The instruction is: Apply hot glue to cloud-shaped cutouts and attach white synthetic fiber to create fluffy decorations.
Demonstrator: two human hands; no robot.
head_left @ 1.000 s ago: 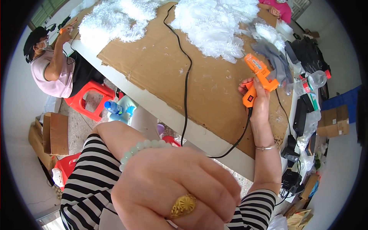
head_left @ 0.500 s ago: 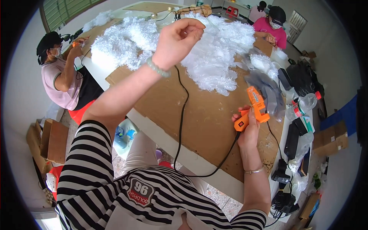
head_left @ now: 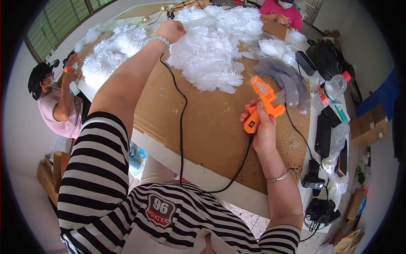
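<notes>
My right hand (head_left: 265, 133) is wrapped round the handle of an orange hot glue gun (head_left: 265, 96), its nozzle aimed away from me over the table. A black cord (head_left: 237, 180) runs from its handle back toward my body. My left hand (head_left: 170, 31) is stretched far forward at the near side of a heap of white, shiny, feathery pieces (head_left: 211, 59). Its fingers are curled closed, and whatever lies between them is hidden. Grey translucent sheets (head_left: 285, 80) lie just beyond the glue gun.
Brown cardboard (head_left: 211, 135) covers the table. Along the right edge are a plastic bottle (head_left: 336, 86), a black bag (head_left: 327, 55), dark boxes (head_left: 323, 135) and power adapters (head_left: 317, 211). Co-workers sit at the left, in pale pink (head_left: 63, 106), and far right, in bright pink (head_left: 292, 17).
My left hand has reached farther forward and come down to the white heap. The glue gun stays in my right hand. The whole view has shifted a little.
</notes>
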